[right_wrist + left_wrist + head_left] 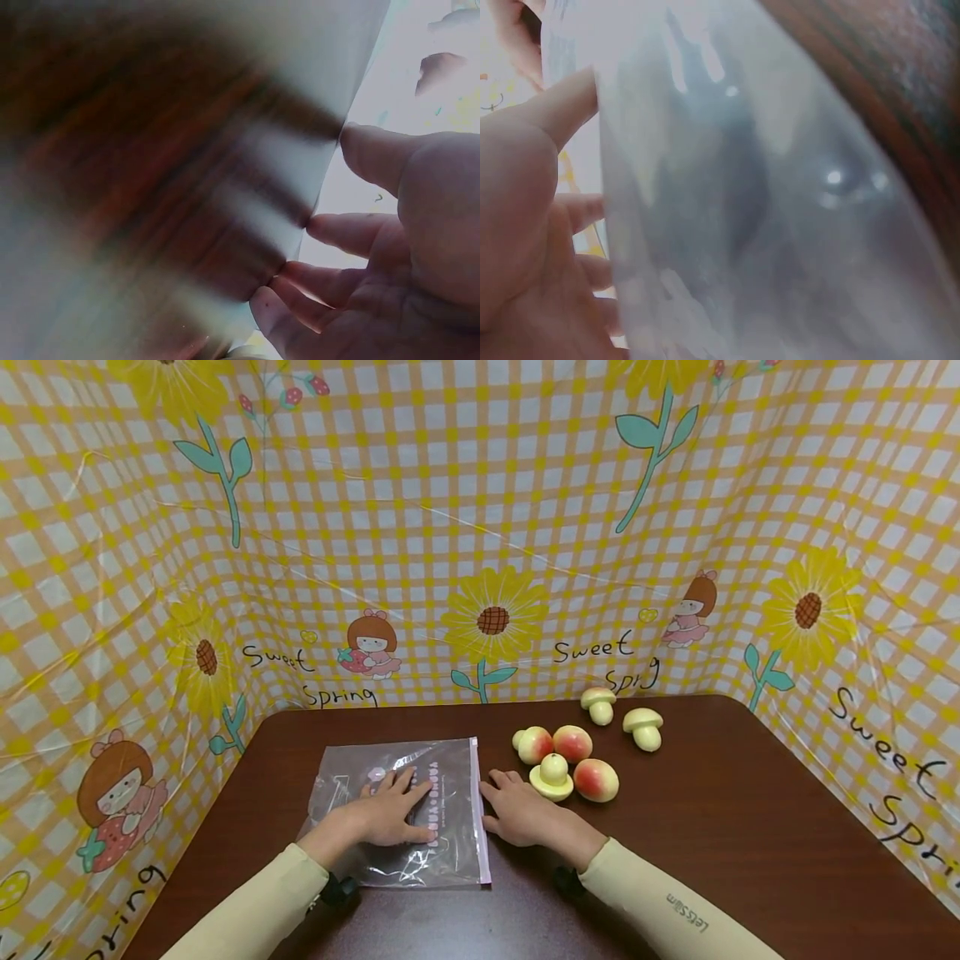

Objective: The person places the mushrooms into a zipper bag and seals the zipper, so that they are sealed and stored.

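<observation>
A clear plastic zip bag with pink print lies flat on the brown table, its pale pink closure strip along the right side. My left hand rests on the bag with fingers spread, palm side down. In the left wrist view the clear film fills the space beside the fingers. My right hand sits at the closure strip, fingers extended. In the right wrist view the right hand's fingertips touch the table surface, with nothing gripped.
Several toy mushrooms with red-and-yellow or pale caps lie beyond the right hand. One pale mushroom stands stem up, close to that hand. Another pale one lies farther right. Patterned cloth surrounds the table at the back and sides.
</observation>
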### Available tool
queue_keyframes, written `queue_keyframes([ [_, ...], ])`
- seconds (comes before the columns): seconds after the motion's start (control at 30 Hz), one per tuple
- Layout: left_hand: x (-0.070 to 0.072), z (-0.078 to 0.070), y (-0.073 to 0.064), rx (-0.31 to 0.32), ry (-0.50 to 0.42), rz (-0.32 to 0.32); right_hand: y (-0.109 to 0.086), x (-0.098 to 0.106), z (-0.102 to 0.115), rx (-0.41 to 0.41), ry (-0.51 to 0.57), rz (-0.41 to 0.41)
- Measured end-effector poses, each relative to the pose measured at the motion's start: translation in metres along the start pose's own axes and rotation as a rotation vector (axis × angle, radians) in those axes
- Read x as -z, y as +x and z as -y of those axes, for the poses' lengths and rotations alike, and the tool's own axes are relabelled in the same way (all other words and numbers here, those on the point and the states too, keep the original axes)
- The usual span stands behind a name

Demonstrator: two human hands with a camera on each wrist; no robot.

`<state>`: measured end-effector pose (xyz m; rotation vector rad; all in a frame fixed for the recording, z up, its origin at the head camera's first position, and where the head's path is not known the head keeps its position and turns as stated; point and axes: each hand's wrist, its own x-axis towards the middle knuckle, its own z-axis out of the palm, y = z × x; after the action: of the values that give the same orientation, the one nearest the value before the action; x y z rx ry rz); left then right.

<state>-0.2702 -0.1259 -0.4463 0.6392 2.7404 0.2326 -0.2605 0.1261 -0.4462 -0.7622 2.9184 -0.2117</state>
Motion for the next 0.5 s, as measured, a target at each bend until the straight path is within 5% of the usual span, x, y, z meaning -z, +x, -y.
queue_keyframes([
  [0.27,0.0029,-0.0025,0.0051,-0.040,0.016,-0.075,-0.0009,-0.0011,0.0000,0.008,-0.001,-0.006],
  [0.5,0.0054,-0.0028,0.0071,-0.029,-0.064,-0.023,-0.0014,-0.0024,0.0012,0.005,-0.005,-0.007],
])
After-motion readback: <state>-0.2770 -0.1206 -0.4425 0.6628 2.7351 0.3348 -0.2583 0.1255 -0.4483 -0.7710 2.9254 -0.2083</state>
